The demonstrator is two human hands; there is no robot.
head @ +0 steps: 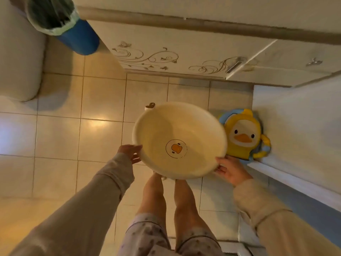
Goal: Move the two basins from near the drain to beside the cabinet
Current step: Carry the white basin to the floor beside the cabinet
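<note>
One basin (180, 140) in view, cream, round, duck print on its inner bottom; a second basin can't be made out. The person's feet are hidden under the basin's near rim, legs visible below it. Small hook tab on the basin's far rim, partly cut off by the rim. Yellow duck item (243, 135) just right of the basin, left edge covered by the rim; can't tell what it is exactly. Cabinet (184, 50) beyond the basin, door with swirl pattern. Blue bin (73, 32) with bag liner far left of the basin, top cropped. Left hand (132, 153) grips the left rim, fingers curled under, thumb on top. Right hand (230, 171) holds the right rim, fingers spread beneath. Basin held above the tiled floor (60, 137), tilted toward the camera.
</note>
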